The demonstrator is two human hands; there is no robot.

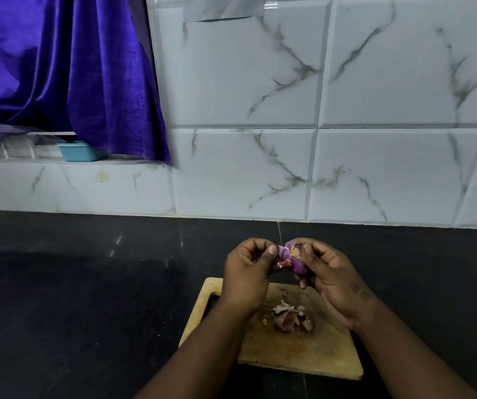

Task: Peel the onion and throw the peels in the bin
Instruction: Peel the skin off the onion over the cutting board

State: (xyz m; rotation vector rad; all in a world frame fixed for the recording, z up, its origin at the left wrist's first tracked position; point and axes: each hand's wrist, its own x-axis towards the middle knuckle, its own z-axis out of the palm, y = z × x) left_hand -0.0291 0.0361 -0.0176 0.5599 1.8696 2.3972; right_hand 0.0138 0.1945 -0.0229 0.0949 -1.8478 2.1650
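A small purple onion (294, 259) is held above the far edge of a wooden cutting board (312, 355). My right hand (329, 277) cups the onion from the right and below. My left hand (248, 272) pinches a loose strip of skin (283, 263) on the onion's left side with thumb and fingers. A pile of dry brown and purple peels (290, 318) lies on the board between my forearms. No bin is in view.
The board sits on a dark stone counter (87, 298) against a white marbled tile wall (317, 139). At the far left a purple curtain (59, 67) hangs over a window ledge, where a small teal container (77, 152) sits.
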